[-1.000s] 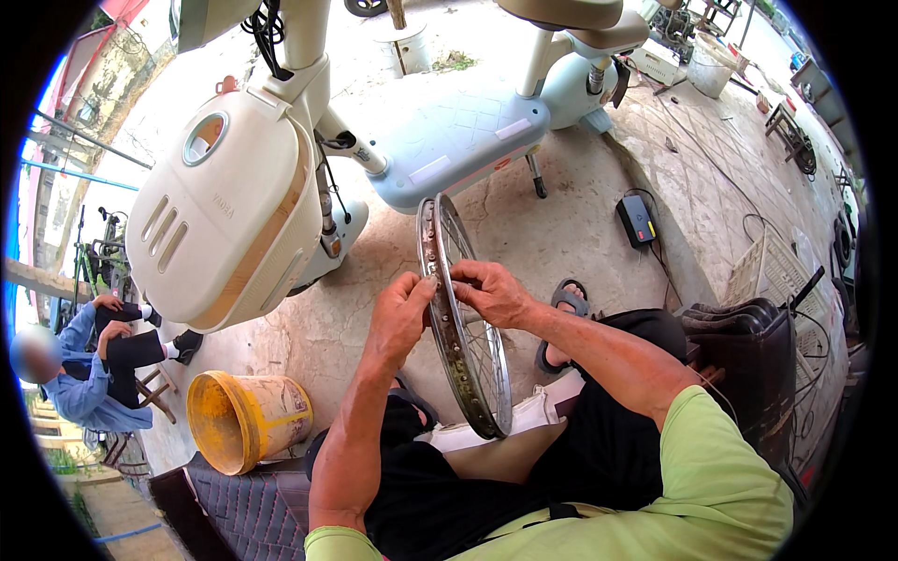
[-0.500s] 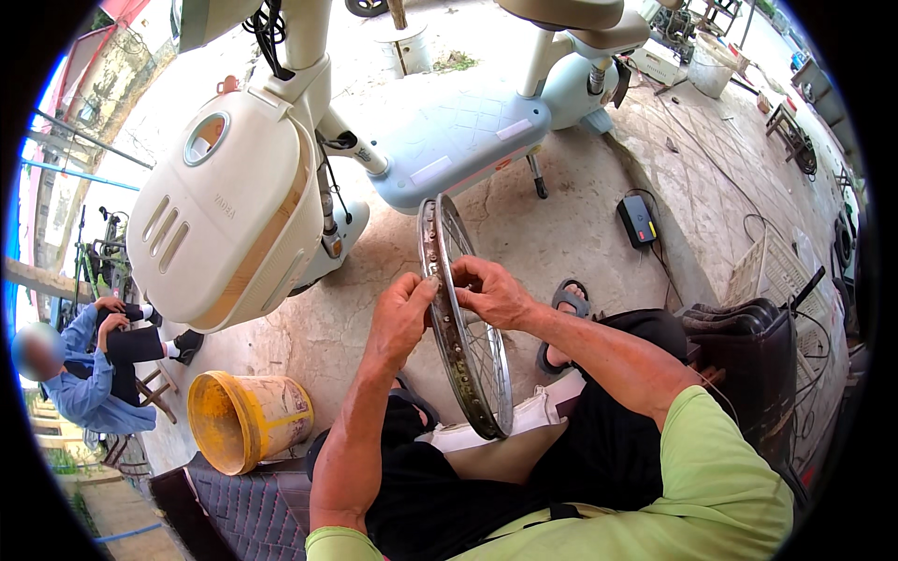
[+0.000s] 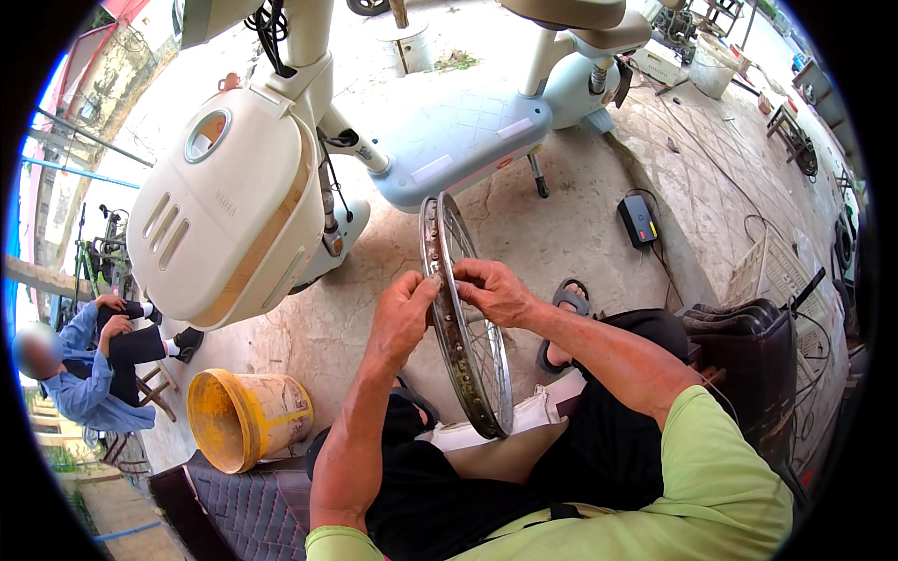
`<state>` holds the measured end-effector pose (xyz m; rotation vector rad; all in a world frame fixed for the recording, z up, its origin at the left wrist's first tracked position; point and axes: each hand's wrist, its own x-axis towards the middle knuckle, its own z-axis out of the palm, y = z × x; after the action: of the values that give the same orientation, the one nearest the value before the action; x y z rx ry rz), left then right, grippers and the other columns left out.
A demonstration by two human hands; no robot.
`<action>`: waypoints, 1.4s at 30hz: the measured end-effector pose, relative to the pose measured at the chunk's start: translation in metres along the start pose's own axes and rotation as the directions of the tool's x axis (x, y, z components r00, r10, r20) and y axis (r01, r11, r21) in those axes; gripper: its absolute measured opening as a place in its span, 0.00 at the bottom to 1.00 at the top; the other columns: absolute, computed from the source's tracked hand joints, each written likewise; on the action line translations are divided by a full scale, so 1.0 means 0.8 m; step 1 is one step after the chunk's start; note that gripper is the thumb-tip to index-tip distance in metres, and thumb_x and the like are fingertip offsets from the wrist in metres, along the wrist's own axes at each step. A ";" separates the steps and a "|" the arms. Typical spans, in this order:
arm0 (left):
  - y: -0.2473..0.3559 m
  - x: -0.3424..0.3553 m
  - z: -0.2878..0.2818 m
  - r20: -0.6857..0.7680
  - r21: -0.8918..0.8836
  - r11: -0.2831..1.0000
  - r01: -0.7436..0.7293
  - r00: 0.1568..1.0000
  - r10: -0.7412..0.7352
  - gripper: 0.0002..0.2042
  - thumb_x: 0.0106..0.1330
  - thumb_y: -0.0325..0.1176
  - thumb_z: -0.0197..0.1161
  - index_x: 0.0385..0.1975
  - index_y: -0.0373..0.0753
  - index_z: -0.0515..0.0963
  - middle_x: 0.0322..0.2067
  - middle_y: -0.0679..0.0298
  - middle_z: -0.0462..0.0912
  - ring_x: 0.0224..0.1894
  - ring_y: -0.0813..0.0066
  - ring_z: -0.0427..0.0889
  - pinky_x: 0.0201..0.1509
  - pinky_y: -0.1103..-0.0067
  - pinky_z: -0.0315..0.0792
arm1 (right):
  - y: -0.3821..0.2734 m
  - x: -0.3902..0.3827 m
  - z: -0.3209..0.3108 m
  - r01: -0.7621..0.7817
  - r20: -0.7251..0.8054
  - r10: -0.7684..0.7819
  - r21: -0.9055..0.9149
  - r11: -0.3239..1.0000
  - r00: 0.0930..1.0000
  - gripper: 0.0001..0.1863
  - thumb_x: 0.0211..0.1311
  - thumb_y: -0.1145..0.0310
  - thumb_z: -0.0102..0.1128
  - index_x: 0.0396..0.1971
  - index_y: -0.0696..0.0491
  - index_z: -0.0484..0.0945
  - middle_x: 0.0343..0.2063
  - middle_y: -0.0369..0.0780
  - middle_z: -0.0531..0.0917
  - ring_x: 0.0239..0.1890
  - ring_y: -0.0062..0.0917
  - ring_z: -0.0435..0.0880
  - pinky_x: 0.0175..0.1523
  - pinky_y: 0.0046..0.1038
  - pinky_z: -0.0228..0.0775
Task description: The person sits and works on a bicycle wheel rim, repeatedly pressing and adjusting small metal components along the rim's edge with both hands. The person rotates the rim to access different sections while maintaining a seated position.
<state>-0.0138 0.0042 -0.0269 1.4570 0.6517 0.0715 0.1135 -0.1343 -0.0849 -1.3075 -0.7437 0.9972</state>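
Head view: a spoked wheel (image 3: 453, 348) with a worn metal rim is held on edge, leaning slightly, in front of the wearer's lap, above the near part of the concrete slab (image 3: 571, 234). The left hand (image 3: 402, 309) grasps the wheel from its left side, thumb pressed on the rim's outer channel and fingers bent behind it. The right hand (image 3: 493, 292) is opposite, its fingers closed against the rim's right side; whether they pinch the rim edge or a spoke cannot be told. The wheel's lower end overlaps a pale padded piece (image 3: 496, 460); contact there cannot be confirmed.

An electric scooter (image 3: 458, 140) with a pale blue footboard stands toward the slab's far edge, its cream front box (image 3: 220, 210) to the left of the wheel. A black charger (image 3: 636, 221) with a cord lies near the slab's right edge. A yellow-stained bucket (image 3: 297, 411) lies tipped on its side at left, beside a dark quilted seat (image 3: 253, 510). Farther left, a person in a blue shirt (image 3: 92, 397) sits on a wooden stool (image 3: 157, 393).
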 end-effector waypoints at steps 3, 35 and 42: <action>0.000 -0.001 -0.001 -0.004 -0.007 1.000 0.002 1.000 -0.002 0.13 0.74 0.43 0.57 0.33 0.41 0.73 0.17 0.75 0.69 0.13 0.90 0.59 0.14 0.86 0.49 | -0.005 -0.001 0.001 -0.002 0.014 0.002 -0.006 1.000 1.000 0.10 0.72 0.69 0.60 0.47 0.58 0.77 0.39 0.35 0.82 0.42 0.17 0.80 0.49 0.23 0.75; -0.017 0.009 -0.015 -0.055 -0.061 0.997 -0.039 0.998 0.036 0.13 0.75 0.43 0.57 0.33 0.41 0.73 0.17 0.75 0.70 0.13 0.89 0.60 0.15 0.87 0.51 | -0.007 0.000 0.003 0.018 0.059 -0.020 0.027 0.999 0.998 0.13 0.74 0.67 0.56 0.49 0.60 0.78 0.39 0.35 0.82 0.42 0.16 0.79 0.49 0.21 0.74; 0.020 -0.006 -0.021 -0.093 0.208 0.958 -0.200 0.970 0.223 0.07 0.67 0.32 0.65 0.39 0.37 0.82 0.17 0.75 0.71 0.19 0.89 0.65 0.22 0.86 0.60 | -0.006 0.000 0.001 0.008 0.022 -0.007 -0.038 0.999 1.000 0.14 0.74 0.65 0.57 0.50 0.59 0.78 0.41 0.37 0.83 0.43 0.18 0.79 0.50 0.25 0.74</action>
<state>-0.0200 0.0198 -0.0098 1.7214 0.6068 0.2668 0.1135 -0.1342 -0.0797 -1.3274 -0.7876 0.9968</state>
